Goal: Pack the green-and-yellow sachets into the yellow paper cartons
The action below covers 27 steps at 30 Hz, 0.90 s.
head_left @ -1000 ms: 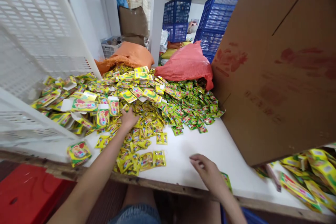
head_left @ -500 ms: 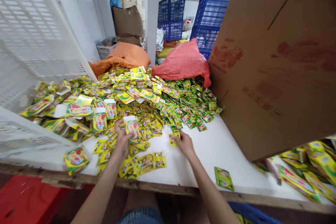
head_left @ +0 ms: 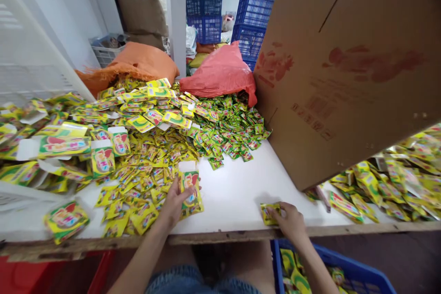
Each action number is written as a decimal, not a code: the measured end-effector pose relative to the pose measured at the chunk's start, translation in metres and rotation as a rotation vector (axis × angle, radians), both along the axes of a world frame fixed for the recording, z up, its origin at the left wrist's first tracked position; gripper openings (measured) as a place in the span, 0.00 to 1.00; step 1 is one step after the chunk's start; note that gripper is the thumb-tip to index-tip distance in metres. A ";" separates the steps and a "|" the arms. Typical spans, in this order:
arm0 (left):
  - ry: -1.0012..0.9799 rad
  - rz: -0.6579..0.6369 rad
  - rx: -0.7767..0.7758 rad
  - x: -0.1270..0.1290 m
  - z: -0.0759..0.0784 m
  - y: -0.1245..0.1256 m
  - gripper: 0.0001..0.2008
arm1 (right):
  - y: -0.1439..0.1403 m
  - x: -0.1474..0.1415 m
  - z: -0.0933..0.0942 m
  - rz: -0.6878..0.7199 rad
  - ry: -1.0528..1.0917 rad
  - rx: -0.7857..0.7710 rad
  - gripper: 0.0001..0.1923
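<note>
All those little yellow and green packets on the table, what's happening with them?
A person sits at a white table heaped with small yellow-green packets. Their left hand holds up a larger carded pack at the pile's near edge. Their right hand grips a single small packet near the table's front edge, above a blue crate holding more packets. A big cardboard box leans alongside.
</note>
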<state>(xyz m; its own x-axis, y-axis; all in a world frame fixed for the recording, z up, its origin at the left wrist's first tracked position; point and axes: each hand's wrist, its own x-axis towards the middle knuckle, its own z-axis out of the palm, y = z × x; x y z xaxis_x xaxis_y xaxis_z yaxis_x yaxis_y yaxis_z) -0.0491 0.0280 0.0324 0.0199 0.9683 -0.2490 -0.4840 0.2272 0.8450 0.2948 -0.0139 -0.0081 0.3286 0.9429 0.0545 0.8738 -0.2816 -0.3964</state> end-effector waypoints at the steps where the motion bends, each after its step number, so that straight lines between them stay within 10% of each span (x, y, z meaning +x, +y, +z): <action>1: 0.013 -0.019 0.002 0.000 -0.002 -0.002 0.27 | 0.003 0.002 0.005 0.060 -0.033 0.002 0.14; 9: 0.012 -0.099 -0.093 0.003 -0.011 -0.008 0.24 | 0.029 -0.001 0.038 0.633 -0.192 -0.312 0.08; 19: 0.162 -0.395 -0.020 0.043 -0.016 -0.018 0.14 | 0.013 0.018 0.007 0.374 -0.029 -0.286 0.15; 27: 0.183 -0.506 0.002 0.059 -0.012 -0.023 0.16 | 0.027 -0.109 0.054 0.454 0.922 0.154 0.12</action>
<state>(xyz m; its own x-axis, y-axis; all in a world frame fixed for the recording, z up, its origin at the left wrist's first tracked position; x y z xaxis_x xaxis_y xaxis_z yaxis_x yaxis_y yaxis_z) 0.0103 0.0046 0.0206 0.4409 0.8492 -0.2906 -0.1590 0.3925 0.9059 0.1862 0.0130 0.0459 -0.0801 0.9925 0.0923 0.2247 0.1082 -0.9684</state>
